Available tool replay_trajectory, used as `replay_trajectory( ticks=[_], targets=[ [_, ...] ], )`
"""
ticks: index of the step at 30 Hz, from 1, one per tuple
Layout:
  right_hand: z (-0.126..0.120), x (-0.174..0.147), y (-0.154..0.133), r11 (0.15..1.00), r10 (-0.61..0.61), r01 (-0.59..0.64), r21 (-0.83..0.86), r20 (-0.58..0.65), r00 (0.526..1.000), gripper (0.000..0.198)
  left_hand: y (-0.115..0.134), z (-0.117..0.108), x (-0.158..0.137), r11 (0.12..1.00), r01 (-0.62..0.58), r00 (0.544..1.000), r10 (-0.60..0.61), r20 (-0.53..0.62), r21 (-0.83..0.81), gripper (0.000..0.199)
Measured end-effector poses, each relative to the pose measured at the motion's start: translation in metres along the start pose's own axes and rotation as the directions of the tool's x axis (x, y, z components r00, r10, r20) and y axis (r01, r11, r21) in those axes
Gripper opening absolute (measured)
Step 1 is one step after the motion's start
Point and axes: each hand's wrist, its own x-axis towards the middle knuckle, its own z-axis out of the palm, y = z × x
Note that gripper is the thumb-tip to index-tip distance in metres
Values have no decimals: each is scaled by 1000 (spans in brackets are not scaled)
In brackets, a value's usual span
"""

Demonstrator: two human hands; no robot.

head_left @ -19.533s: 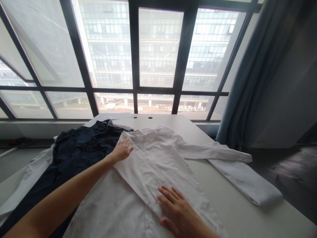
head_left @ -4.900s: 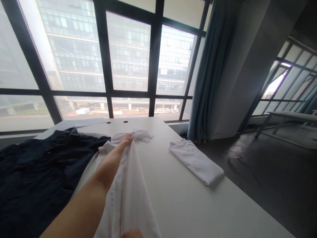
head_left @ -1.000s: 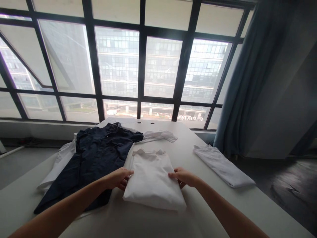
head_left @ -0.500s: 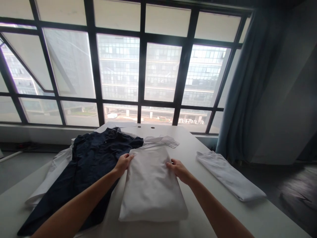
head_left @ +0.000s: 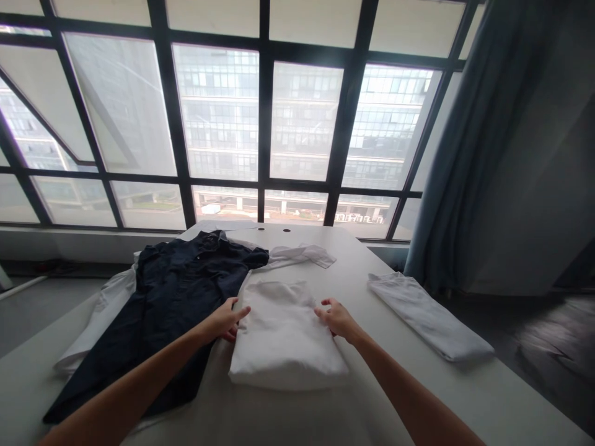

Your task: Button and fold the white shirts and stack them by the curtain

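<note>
A folded white garment [head_left: 288, 347], probably a shirt, lies in front of me with soft creases along its far end. My left hand [head_left: 225, 321] is at its left edge, thumb over the cloth and the other fingers spread apart beside it. At the opposite edge, my right hand [head_left: 338, 319] has its thumb tip against the fabric and its index finger raised apart; its lower fingers are partly hidden. Close to my left forearm, a dark navy shirt [head_left: 186, 297] is spread out with its collar away from me.
White cloth [head_left: 100, 310] shows under the navy shirt's left side. A white sleeve-like piece [head_left: 307, 254] lies beyond the folded garment. Another folded white garment [head_left: 432, 319] rests near the right edge of the white table [head_left: 390, 365]. A blue-grey curtain [head_left: 465, 186] hangs at right.
The white garment has sunk lower, its near edge is farther from me, and its surface looks puffier. My fingers have loosened from its edges and spread.
</note>
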Motion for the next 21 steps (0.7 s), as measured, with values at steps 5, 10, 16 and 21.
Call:
replay_trajectory(
  ticks=[5,10,16,21],
  targets=[
    [-19,-49,15,998,47,-41,-40,166,985,62,-27,-6,-57,978,-190,966,171,194,85,95],
    [-40,-81,34,994,-98,65,89,432,896,61,-45,1,-101,926,-373,868,370,331,-56,83],
    [-41,-90,40,933,-343,261,249,384,858,60,-52,12,-110,878,-472,852,477,215,-76,69],
    [-36,-94,41,959,-280,214,183,525,803,99,-57,15,-111,889,-453,880,433,196,68,72]
  ],
)
